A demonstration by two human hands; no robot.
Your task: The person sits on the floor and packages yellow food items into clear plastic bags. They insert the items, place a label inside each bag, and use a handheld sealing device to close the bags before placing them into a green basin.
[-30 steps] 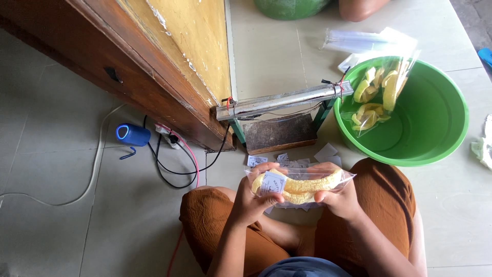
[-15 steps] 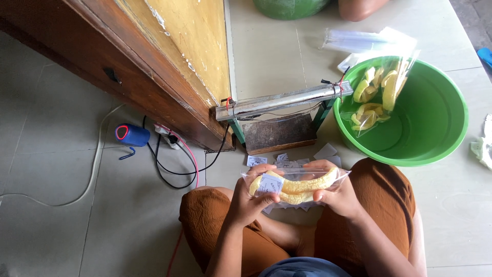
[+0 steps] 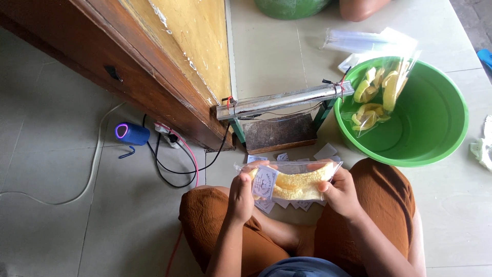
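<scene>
I sit cross-legged on the tiled floor and hold a clear plastic bag of long yellow chips (image 3: 297,183) level in front of me. My left hand (image 3: 242,197) grips its left end, where a small white paper label (image 3: 264,183) shows inside the bag. My right hand (image 3: 339,192) grips the right end. Just beyond the bag stands a metal bar sealer (image 3: 284,101) on a dark wooden base (image 3: 279,133). Loose white paper labels (image 3: 302,206) lie on the floor under the bag.
A green plastic basin (image 3: 441,133) at the right holds a bag of yellow chips (image 3: 376,97). Empty clear bags (image 3: 366,41) lie behind it. A wooden door (image 3: 169,56) stands at the left, with a blue speaker (image 3: 132,133) and cables (image 3: 174,159) on the floor.
The bag has been turned slightly in my hands and now lies more level, with the label facing up. The rest of the scene is unchanged.
</scene>
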